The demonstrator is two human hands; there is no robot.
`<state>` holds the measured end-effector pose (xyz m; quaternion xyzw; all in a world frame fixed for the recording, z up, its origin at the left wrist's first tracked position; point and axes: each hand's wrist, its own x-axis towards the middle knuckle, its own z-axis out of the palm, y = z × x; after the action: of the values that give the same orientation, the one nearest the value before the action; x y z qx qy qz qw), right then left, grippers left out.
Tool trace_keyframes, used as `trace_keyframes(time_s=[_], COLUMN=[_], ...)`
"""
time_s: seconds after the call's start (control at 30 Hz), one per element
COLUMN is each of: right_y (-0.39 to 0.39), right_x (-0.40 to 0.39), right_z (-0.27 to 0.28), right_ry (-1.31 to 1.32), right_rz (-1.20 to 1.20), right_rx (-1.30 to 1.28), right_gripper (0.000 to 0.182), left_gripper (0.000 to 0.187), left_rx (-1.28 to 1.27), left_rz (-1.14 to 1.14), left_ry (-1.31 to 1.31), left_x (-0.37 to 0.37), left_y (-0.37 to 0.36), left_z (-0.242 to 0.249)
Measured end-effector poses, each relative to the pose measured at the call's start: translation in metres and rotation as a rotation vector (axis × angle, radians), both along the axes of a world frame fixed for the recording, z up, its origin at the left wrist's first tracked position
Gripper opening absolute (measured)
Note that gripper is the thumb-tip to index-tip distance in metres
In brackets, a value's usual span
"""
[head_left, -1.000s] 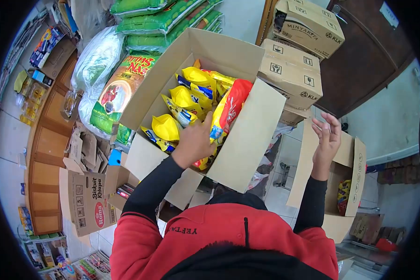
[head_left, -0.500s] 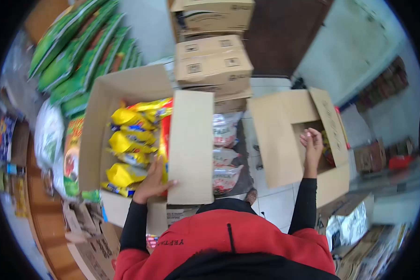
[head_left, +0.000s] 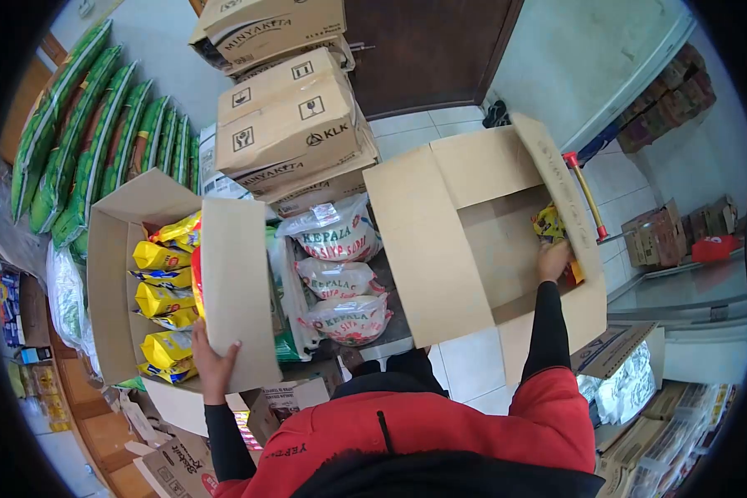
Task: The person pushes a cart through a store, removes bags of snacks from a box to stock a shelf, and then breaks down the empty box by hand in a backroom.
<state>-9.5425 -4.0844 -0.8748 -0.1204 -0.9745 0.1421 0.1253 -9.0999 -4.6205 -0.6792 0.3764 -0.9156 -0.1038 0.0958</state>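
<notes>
On the left stands an open cardboard box (head_left: pixel 112 249) with a row of yellow packets (head_left: pixel 164 300) inside. My left hand (head_left: pixel 214 358) rests at its near side, against the raised flap (head_left: pixel 242 290), thumb spread away from the fingers. To the right is a second open cardboard box (head_left: pixel 498 241), its floor mostly bare. My right hand (head_left: pixel 554 261) reaches into it along the right wall, fingers curled at the lower end of a yellow packet (head_left: pixel 548 222). The fingertips are partly hidden there. Something orange (head_left: pixel 574 272) shows beside that hand.
Between the boxes sit several white plastic bags (head_left: pixel 340 274) with red and green print. Stacked cartons (head_left: pixel 295 124) rise behind them. Green sacks (head_left: pixel 83 149) lean at the far left. A red-ended yellow rod (head_left: pixel 588 195) stands past the right box.
My right hand has gone down into the right box, to the yellow packet. My left hand stays at the left box's flap. The view has shifted, so the boxes appear further left.
</notes>
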Motion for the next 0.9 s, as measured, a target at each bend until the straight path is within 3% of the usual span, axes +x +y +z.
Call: trace_keyframes(time_s=[0.03, 0.07, 0.13, 0.17, 0.23, 0.37, 0.43, 0.47, 0.53, 0.57, 0.67, 0.7, 0.8, 0.83, 0.9], right_y=[0.007, 0.018, 0.036, 0.053, 0.088, 0.092, 0.102, 0.100, 0.095, 0.091, 0.080, 0.030, -0.025, -0.051, -0.107], right_x=[-0.008, -0.024, -0.046, -0.059, -0.083, -0.107, -0.121, -0.123, -0.128, -0.125, -0.100, -0.059, -0.006, 0.010, 0.044], right_z=[0.008, 0.018, 0.030, 0.014, -0.034, -0.079, -0.133, -0.127, -0.098, -0.084, -0.045, 0.064, 0.145, 0.166, 0.201], right_ry=[0.221, 0.232, -0.055, -0.058, -0.375, -0.329, -0.121, -0.119, -0.231, -0.225, -0.159, -0.445, -0.482, -0.503, -0.380], right_rz=[-0.063, -0.078, -0.090, -0.082, 0.137, 0.293, 0.341, 0.347, 0.437, 0.447, 0.551, 0.508, 0.593, 0.636, 0.688], right_rx=[0.205, 0.218, 0.183, 0.184, -0.522, -0.331, -0.032, -0.034, -0.383, -0.382, -0.520, -0.979, -1.313, -1.318, -1.737], right_gripper=[0.067, 0.069, 0.076, 0.076, 0.079, 0.081, 0.078, 0.078, 0.077, 0.077, 0.043, 0.042, 0.046, 0.046, 0.047], left_gripper=[0.085, 0.084, 0.081, 0.080, 0.078, 0.079, 0.079, 0.079, 0.079, 0.080, 0.080, 0.081, 0.083, 0.085, 0.088], left_rx=[0.010, 0.020, 0.021, 0.036, 0.082, 0.067, 0.074, 0.082, 0.072, 0.065, 0.013, 0.040, -0.049, -0.012, -0.032], left_rz=[0.003, 0.006, 0.007, 0.008, 0.029, 0.047, 0.047, 0.041, 0.044, 0.042, 0.054, 0.064, 0.085, 0.065, 0.072], left_ry=[0.001, 0.004, 0.017, 0.040, 0.052, 0.038, 0.050, 0.062, 0.062, 0.061, 0.045, 0.036, 0.021, 0.037, 0.038], left_x=[-0.003, -0.007, -0.012, -0.010, -0.013, -0.011, -0.011, -0.012, -0.014, -0.015, -0.011, -0.013, -0.003, 0.001, 0.005], left_y=[0.003, 0.006, 0.012, 0.011, 0.012, 0.008, 0.008, 0.007, 0.009, 0.010, 0.008, 0.008, 0.006, 0.001, -0.004], left_z=[0.002, 0.004, 0.006, 0.005, 0.007, 0.001, 0.001, 0.001, 0.004, 0.004, 0.002, 0.005, -0.001, -0.004, -0.010])
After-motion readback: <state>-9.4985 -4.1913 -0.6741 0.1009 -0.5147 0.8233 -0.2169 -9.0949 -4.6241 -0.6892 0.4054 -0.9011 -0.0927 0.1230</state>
